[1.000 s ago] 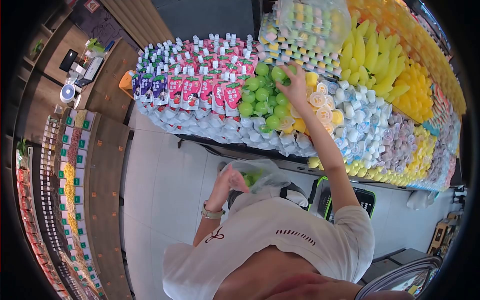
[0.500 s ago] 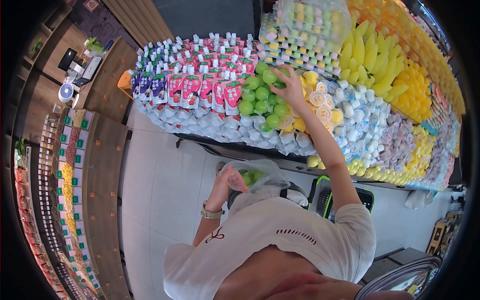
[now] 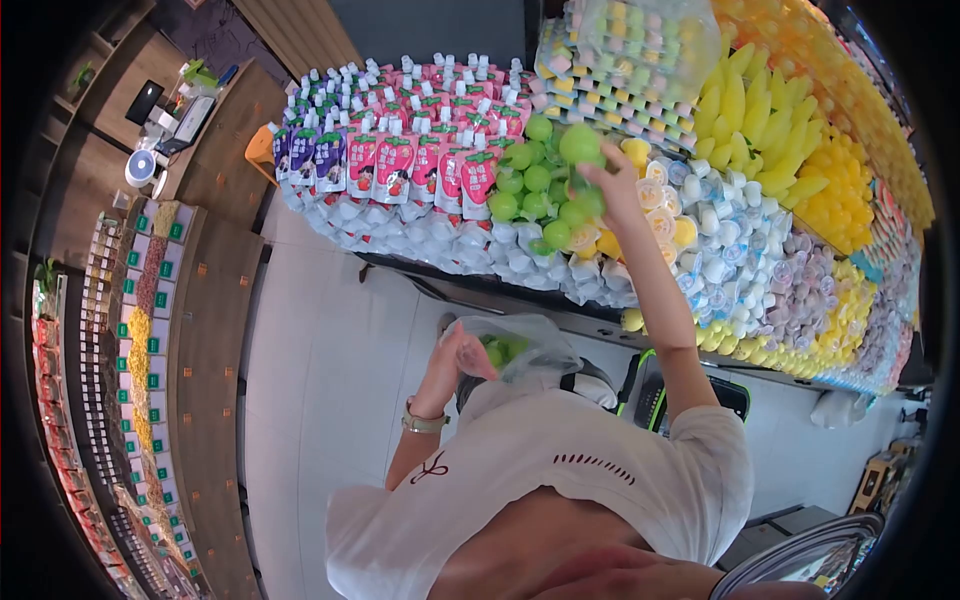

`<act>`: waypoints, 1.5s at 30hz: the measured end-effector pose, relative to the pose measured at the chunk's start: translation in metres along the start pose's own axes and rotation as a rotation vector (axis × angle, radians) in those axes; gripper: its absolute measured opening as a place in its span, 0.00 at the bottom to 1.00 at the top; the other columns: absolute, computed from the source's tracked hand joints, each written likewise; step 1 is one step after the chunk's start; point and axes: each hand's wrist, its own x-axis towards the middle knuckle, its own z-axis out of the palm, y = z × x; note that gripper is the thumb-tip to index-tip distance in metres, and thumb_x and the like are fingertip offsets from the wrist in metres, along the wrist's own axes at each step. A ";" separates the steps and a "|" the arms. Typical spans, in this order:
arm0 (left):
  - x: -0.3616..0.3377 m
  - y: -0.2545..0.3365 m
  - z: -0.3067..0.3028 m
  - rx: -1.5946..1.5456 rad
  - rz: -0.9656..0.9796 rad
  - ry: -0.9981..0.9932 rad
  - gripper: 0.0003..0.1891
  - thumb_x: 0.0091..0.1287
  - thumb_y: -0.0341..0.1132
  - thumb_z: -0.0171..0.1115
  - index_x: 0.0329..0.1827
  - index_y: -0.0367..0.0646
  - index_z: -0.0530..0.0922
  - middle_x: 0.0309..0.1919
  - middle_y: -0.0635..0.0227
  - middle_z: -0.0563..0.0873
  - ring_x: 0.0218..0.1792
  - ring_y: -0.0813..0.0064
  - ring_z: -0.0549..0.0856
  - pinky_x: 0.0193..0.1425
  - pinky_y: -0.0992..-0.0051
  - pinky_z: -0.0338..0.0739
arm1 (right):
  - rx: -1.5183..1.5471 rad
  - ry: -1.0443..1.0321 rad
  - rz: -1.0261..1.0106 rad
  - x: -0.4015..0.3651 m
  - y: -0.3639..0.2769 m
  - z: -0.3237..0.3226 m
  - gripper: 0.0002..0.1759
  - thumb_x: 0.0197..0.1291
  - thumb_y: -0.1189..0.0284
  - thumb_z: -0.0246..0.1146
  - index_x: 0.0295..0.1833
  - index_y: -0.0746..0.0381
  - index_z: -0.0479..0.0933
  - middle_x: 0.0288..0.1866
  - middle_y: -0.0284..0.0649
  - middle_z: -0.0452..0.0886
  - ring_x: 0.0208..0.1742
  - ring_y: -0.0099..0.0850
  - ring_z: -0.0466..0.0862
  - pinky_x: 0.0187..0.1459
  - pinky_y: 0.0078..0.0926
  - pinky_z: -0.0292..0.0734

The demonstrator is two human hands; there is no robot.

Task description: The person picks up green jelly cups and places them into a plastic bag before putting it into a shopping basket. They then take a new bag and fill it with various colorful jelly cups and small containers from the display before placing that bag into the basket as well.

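My right hand (image 3: 620, 192) is closed on a round green ball (image 3: 580, 145), raised above the pile of like green balls (image 3: 537, 178) on the display. That ball looks larger than the others, being nearer to me; part of the grip is hidden. Low in front of my body, my left hand (image 3: 437, 372) clutches a clear plastic bag (image 3: 535, 345) by its side. Several green pieces (image 3: 503, 349) show inside the bag, along with pink on its near side.
Pink and purple spouted pouches (image 3: 380, 165) stand left of the green pile. To its right lie white cups (image 3: 730, 215) and yellow banana-shaped items (image 3: 765, 110). A bag of pastel pieces (image 3: 640, 50) rests behind. A black-and-green basket (image 3: 650, 395) is below the counter.
My right hand has drawn up and slightly right from the green pile, lifting a green ball. The view has shifted a little; my left hand stays on the bag.
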 end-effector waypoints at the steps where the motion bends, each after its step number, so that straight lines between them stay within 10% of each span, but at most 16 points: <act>1: 0.001 -0.004 -0.003 -0.001 0.006 0.001 0.33 0.74 0.54 0.32 0.25 0.36 0.76 0.21 0.57 0.83 0.24 0.65 0.84 0.35 0.74 0.79 | 0.117 -0.137 0.089 -0.022 0.008 -0.002 0.29 0.46 0.75 0.69 0.58 0.65 0.72 0.45 0.43 0.79 0.32 0.29 0.81 0.28 0.26 0.79; 6: -0.002 -0.004 0.001 -0.103 -0.069 -0.017 0.31 0.73 0.56 0.35 0.30 0.36 0.74 0.22 0.58 0.82 0.23 0.67 0.83 0.33 0.70 0.81 | 0.450 -0.618 0.493 -0.123 0.079 0.007 0.40 0.33 0.53 0.75 0.49 0.71 0.75 0.39 0.49 0.75 0.26 0.28 0.78 0.19 0.20 0.74; 9: -0.008 0.009 0.011 0.012 -0.097 -0.011 0.30 0.74 0.53 0.35 0.29 0.35 0.74 0.22 0.58 0.82 0.22 0.68 0.82 0.31 0.72 0.80 | 0.351 -0.857 0.745 -0.142 0.105 0.003 0.34 0.41 0.63 0.73 0.54 0.70 0.74 0.46 0.45 0.79 0.36 0.27 0.80 0.31 0.26 0.78; 15: -0.008 0.006 0.030 0.168 -0.172 -0.050 0.28 0.75 0.47 0.36 0.26 0.33 0.74 0.19 0.63 0.80 0.21 0.74 0.81 0.29 0.75 0.76 | -0.278 -0.686 0.741 -0.177 0.127 0.003 0.27 0.50 0.66 0.68 0.54 0.69 0.76 0.48 0.39 0.80 0.45 0.25 0.79 0.46 0.22 0.75; 24: -0.008 0.001 0.109 1.037 0.240 -0.410 0.28 0.72 0.46 0.43 0.19 0.31 0.74 0.16 0.48 0.76 0.20 0.48 0.76 0.30 0.58 0.71 | -0.097 -0.757 1.213 -0.187 0.176 -0.014 0.31 0.55 0.73 0.61 0.66 0.59 0.65 0.63 0.40 0.69 0.60 0.32 0.71 0.57 0.29 0.71; 26: -0.008 0.005 0.119 1.142 0.216 -0.510 0.30 0.72 0.47 0.42 0.17 0.32 0.74 0.15 0.48 0.75 0.20 0.46 0.76 0.30 0.56 0.71 | -0.154 -0.935 0.956 -0.184 0.190 -0.031 0.36 0.54 0.77 0.62 0.69 0.57 0.61 0.68 0.41 0.64 0.65 0.32 0.67 0.63 0.30 0.67; 28: -0.009 0.014 0.128 1.228 0.156 -0.588 0.32 0.72 0.49 0.41 0.15 0.33 0.73 0.14 0.48 0.74 0.19 0.46 0.76 0.30 0.55 0.70 | -0.386 -1.251 0.238 -0.184 0.204 -0.054 0.36 0.54 0.77 0.62 0.70 0.57 0.60 0.70 0.42 0.63 0.67 0.30 0.66 0.65 0.29 0.64; 38: -0.012 -0.003 0.138 0.974 0.169 -0.456 0.29 0.72 0.47 0.42 0.20 0.32 0.73 0.18 0.46 0.76 0.24 0.45 0.76 0.33 0.56 0.69 | -0.651 -0.715 0.494 -0.188 0.067 -0.018 0.34 0.50 0.70 0.67 0.64 0.61 0.64 0.61 0.44 0.71 0.60 0.35 0.73 0.61 0.28 0.66; 40: -0.010 0.006 0.143 1.052 0.110 -0.540 0.27 0.72 0.46 0.42 0.22 0.32 0.75 0.21 0.45 0.76 0.26 0.44 0.76 0.34 0.56 0.69 | -0.607 -0.511 0.369 -0.215 0.116 -0.040 0.34 0.50 0.69 0.67 0.64 0.62 0.64 0.61 0.44 0.71 0.59 0.37 0.73 0.62 0.28 0.65; 45: -0.009 -0.005 0.134 0.793 0.061 -0.496 0.28 0.73 0.45 0.40 0.23 0.30 0.76 0.19 0.51 0.79 0.25 0.58 0.81 0.34 0.63 0.73 | -0.832 -0.761 -0.163 -0.224 0.208 -0.097 0.31 0.49 0.68 0.67 0.60 0.62 0.68 0.58 0.46 0.73 0.58 0.41 0.74 0.61 0.33 0.66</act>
